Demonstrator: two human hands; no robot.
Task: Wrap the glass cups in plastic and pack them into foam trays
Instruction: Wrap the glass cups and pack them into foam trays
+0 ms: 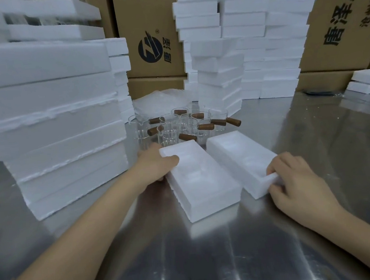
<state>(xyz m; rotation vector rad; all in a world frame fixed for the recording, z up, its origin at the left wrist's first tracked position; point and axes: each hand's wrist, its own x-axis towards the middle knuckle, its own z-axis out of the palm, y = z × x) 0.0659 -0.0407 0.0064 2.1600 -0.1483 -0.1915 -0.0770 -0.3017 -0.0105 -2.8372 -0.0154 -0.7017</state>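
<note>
- Foam trays (207, 189) lie nearest you on the steel table (213, 261), two side by side with hollows up and nothing in them. Their long axes run from 5 o'clock to 11 o'clock.
- Your right hand (296, 178) pinches the near corner of the right tray (239, 155), at 3 o'clock.
- Your left hand (157, 165) grips the far left edge of the left tray (196, 175), thumb hooked over the rim.
- Glass cups (178, 127) stand upright in a cluster at 12 o'clock, just past the trays' far ends, with their wooden handles pointing all ways. None looks wrapped. Your left hand is the nearer one, and the closest cup is just beyond its knuckles.
- Plastic (151, 101) lies behind the cups, so you must reach over the glass for it.
- Foam stacks (49, 130) rise at 10 and 1 o'clock, with cardboard boxes (153, 30) behind.
</note>
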